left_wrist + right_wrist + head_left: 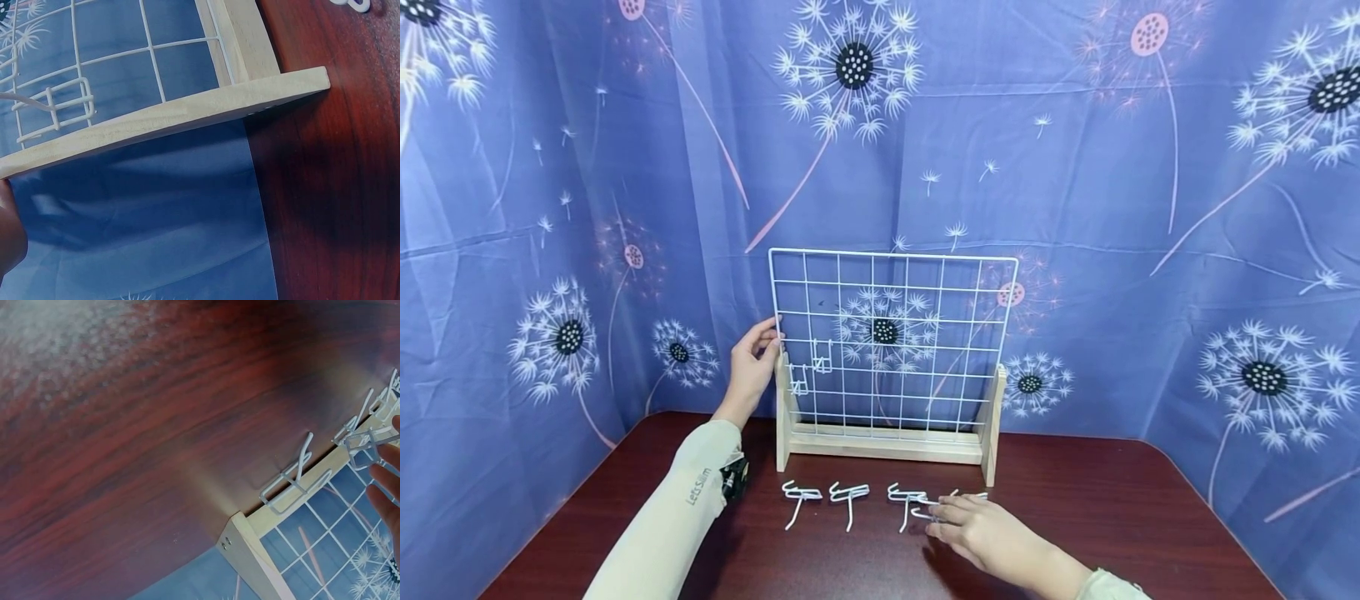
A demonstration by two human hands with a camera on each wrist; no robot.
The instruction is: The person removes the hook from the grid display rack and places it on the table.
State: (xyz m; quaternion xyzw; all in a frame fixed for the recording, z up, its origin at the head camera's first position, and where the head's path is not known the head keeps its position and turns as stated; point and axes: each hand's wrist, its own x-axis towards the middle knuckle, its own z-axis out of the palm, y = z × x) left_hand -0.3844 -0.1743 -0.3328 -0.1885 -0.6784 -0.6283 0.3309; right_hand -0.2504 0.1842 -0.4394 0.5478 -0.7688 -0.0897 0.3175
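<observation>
A white wire grid panel [890,312] stands upright in a wooden stand [883,446]. My left hand [752,367] grips the panel's left edge near the top of the wooden side post [156,119]. Two white wire hooks hang at the lower left of the grid, one higher [822,360] and one lower [798,385]. My right hand [988,537] pinches a white wire hook [364,449] above the table, its stem running in among the fingers. Another hook [294,481] lies by the stand's right end, partly hidden behind that hand in the head view.
Three more wire hooks, a left one [802,494], a middle one [850,493] and a right one [906,497], lie in a row before the stand on the dark red wood table [1112,492]. A blue dandelion-print curtain [1075,192] surrounds the table's back and sides.
</observation>
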